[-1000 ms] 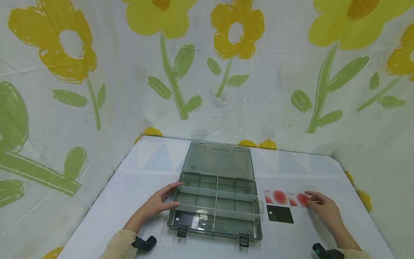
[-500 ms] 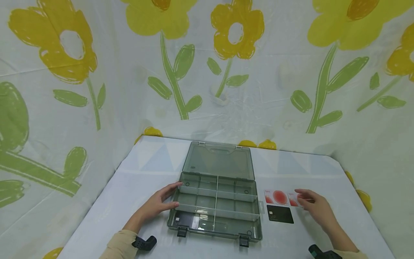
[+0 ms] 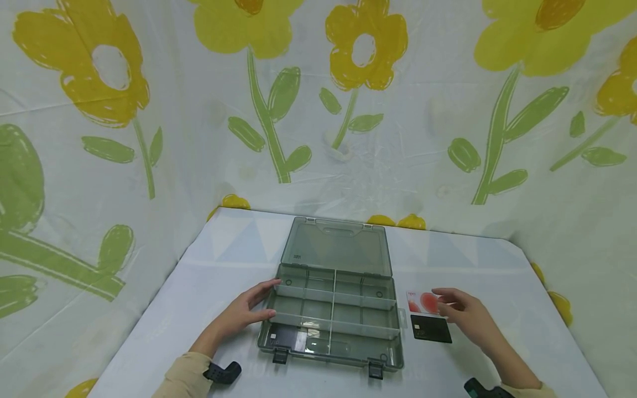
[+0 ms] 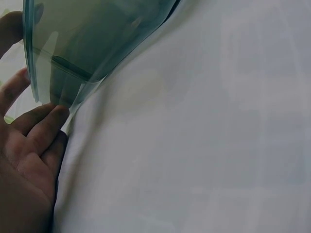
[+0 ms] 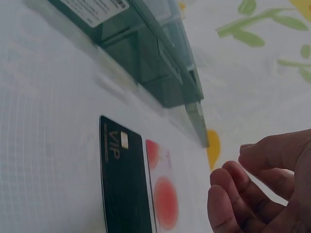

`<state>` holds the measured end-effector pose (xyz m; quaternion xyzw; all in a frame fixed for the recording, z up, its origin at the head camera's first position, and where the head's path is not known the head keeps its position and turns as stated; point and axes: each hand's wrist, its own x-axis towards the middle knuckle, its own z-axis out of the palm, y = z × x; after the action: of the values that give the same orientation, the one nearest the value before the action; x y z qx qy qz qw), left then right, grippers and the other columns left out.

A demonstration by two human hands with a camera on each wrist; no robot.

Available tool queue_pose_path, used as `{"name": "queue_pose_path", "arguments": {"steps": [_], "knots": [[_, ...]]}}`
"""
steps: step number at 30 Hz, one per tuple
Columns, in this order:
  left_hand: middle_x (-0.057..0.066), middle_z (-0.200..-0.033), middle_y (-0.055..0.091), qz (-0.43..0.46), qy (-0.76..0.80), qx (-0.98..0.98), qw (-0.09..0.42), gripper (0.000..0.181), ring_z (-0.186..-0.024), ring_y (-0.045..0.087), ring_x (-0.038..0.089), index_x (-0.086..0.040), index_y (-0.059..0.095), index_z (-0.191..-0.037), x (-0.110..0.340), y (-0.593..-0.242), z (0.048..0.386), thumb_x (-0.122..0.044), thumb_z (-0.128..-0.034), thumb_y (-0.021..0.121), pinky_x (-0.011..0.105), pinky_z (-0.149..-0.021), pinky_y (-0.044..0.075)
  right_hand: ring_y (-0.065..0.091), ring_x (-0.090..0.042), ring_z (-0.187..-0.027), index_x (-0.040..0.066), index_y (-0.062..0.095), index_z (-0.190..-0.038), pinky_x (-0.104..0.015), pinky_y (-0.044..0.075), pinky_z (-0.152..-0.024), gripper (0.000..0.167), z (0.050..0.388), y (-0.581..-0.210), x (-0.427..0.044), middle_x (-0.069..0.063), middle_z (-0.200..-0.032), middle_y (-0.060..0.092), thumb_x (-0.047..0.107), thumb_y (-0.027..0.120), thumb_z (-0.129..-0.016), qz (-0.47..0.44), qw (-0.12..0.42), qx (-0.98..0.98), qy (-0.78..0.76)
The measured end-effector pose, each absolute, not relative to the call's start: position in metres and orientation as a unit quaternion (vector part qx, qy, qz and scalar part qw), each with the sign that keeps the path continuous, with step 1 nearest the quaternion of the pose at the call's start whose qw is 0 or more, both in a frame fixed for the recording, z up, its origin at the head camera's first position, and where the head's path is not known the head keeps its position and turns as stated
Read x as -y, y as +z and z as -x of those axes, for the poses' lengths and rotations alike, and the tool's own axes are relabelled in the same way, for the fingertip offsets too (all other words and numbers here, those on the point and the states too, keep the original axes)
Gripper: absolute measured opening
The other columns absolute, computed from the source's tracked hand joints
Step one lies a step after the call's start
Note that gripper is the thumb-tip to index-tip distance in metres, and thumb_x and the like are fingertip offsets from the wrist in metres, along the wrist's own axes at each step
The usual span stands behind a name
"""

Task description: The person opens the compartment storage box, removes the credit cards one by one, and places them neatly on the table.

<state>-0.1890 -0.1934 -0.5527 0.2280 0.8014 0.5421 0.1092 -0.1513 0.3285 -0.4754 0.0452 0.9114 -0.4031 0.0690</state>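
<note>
A smoky grey, see-through compartment box (image 3: 365, 315) lies open on the table with its lid folded back. My left hand (image 3: 244, 312) rests fingers and thumb against the box's left side. In the front left compartment lies a dark card with a chip (image 3: 281, 336). Right of the box lie a black VIP card (image 3: 431, 329) and, just behind it, a white card with red circles (image 3: 418, 302). My right hand (image 3: 465, 312) hovers over the white card's right end. In the right wrist view its fingers are loosely bent, with nothing visible between them.
The box lid (image 3: 338, 246) lies back towards the flowered cloth wall (image 3: 398, 166). Two dark latches (image 3: 375, 369) stick out at the box's front edge. White cloth covers the table (image 3: 199, 282).
My right hand has moved left along the row of cards, from the second red-circled card to the first. That second card is now hidden from the head view. The left hand stays put.
</note>
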Motion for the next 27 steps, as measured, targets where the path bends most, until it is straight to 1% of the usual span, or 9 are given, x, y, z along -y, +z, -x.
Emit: {"name": "queue_pose_path", "arguments": {"steps": [3, 6, 8, 11, 17, 21, 23, 27], "knots": [[0.014, -0.162, 0.036, -0.229, 0.541, -0.802, 0.108, 0.071, -0.149, 0.029, 0.041, -0.014, 0.040, -0.157, 0.194, -0.553, 0.189, -0.020, -0.0953, 0.074, 0.054, -0.119, 0.027, 0.066, -0.025, -0.097, 0.000, 0.061, -0.135, -0.024, 0.060, -0.072, 0.041, 0.150, -0.473, -0.321, -0.019, -0.120, 0.066, 0.020, 0.066, -0.101, -0.029, 0.065, -0.910, -0.409], [0.014, -0.162, 0.036, -0.230, 0.541, -0.802, 0.108, 0.070, -0.149, 0.029, 0.041, -0.014, 0.040, -0.157, 0.194, -0.553, 0.189, -0.019, -0.0953, 0.074, 0.053, -0.120, 0.027, 0.067, -0.021, -0.091, 0.000, 0.064, -0.132, -0.026, 0.061, -0.069, 0.039, 0.148, -0.471, -0.314, -0.016, -0.115, 0.068, 0.018, 0.069, -0.098, -0.014, 0.051, -0.908, -0.416], [0.014, -0.162, 0.036, -0.231, 0.541, -0.801, 0.107, 0.070, -0.149, 0.029, 0.041, -0.014, 0.040, -0.157, 0.194, -0.553, 0.189, -0.019, -0.0953, 0.074, 0.052, -0.120, 0.028, 0.067, -0.018, -0.088, 0.000, 0.064, -0.132, -0.029, 0.062, -0.068, 0.038, 0.147, -0.472, -0.311, -0.014, -0.112, 0.069, 0.017, 0.070, -0.098, -0.002, 0.049, -0.905, -0.423], [0.014, -0.161, 0.036, -0.230, 0.542, -0.801, 0.107, 0.070, -0.149, 0.029, 0.041, -0.014, 0.040, -0.157, 0.194, -0.552, 0.189, -0.019, -0.0950, 0.074, 0.052, -0.120, 0.028, 0.066, -0.015, -0.085, 0.001, 0.065, -0.131, -0.028, 0.062, -0.068, 0.038, 0.147, -0.472, -0.307, -0.011, -0.108, 0.069, 0.017, 0.070, -0.097, 0.007, 0.052, -0.902, -0.428], [0.013, -0.161, 0.037, -0.231, 0.542, -0.801, 0.107, 0.070, -0.149, 0.029, 0.040, -0.016, 0.041, -0.156, 0.193, -0.553, 0.189, -0.019, -0.0951, 0.074, 0.054, -0.120, 0.028, 0.066, -0.016, -0.086, 0.003, 0.066, -0.131, -0.024, 0.061, -0.069, 0.036, 0.147, -0.473, -0.297, -0.008, -0.105, 0.068, 0.017, 0.070, -0.098, 0.014, 0.062, -0.898, -0.435], [0.012, -0.161, 0.037, -0.230, 0.540, -0.802, 0.107, 0.070, -0.149, 0.029, 0.040, -0.017, 0.041, -0.156, 0.193, -0.553, 0.189, -0.021, -0.0950, 0.074, 0.054, -0.119, 0.027, 0.067, -0.016, -0.083, 0.001, 0.066, -0.130, -0.025, 0.061, -0.067, 0.035, 0.146, -0.473, -0.291, -0.011, -0.103, 0.069, 0.014, 0.070, -0.098, 0.038, 0.062, -0.890, -0.449], [0.012, -0.161, 0.037, -0.229, 0.541, -0.802, 0.107, 0.070, -0.149, 0.029, 0.040, -0.017, 0.041, -0.156, 0.193, -0.553, 0.189, -0.021, -0.0950, 0.074, 0.054, -0.120, 0.027, 0.067, -0.017, -0.082, 0.000, 0.066, -0.129, -0.025, 0.061, -0.067, 0.035, 0.145, -0.473, -0.288, -0.012, -0.102, 0.069, 0.015, 0.070, -0.097, 0.050, 0.063, -0.887, -0.455], [0.013, -0.161, 0.037, -0.228, 0.540, -0.803, 0.106, 0.070, -0.150, 0.029, 0.040, -0.016, 0.041, -0.156, 0.193, -0.553, 0.189, -0.020, -0.0951, 0.074, 0.053, -0.120, 0.027, 0.067, -0.016, -0.081, 0.002, 0.067, -0.128, -0.026, 0.060, -0.066, 0.036, 0.143, -0.472, -0.281, -0.009, -0.101, 0.068, 0.019, 0.071, -0.097, 0.064, 0.067, -0.884, -0.457]]}}
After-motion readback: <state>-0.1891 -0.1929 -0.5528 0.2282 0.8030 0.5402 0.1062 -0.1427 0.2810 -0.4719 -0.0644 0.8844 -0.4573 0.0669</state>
